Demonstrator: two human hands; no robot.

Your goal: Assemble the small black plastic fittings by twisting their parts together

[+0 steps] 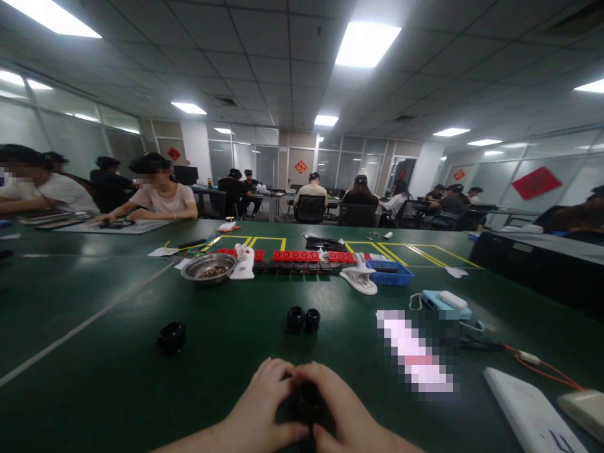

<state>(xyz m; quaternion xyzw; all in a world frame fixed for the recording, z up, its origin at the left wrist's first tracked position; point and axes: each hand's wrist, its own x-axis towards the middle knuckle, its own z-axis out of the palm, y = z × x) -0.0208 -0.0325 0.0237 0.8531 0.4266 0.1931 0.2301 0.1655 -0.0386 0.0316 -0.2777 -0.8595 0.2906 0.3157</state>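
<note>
At the near edge of the green table, my left hand [264,402] and my right hand [346,399] curve around a dark round piece [309,401]. Fingertips of both meet above it, and the thumbs come close below; most of its shape is hidden. Straight ahead stand two glossy black ring-like pieces, a left one [296,318] and a right one [312,319], side by side. A larger black ring-like piece [172,338] sits apart to the left.
Farther back are a metal bowl [193,275] of small parts, red strips [302,256], a white stand [361,277] and a blue tray [401,277]. To the right lie a light-blue device [438,303], cables and a white slab [528,402]. A person [163,195] works across the table.
</note>
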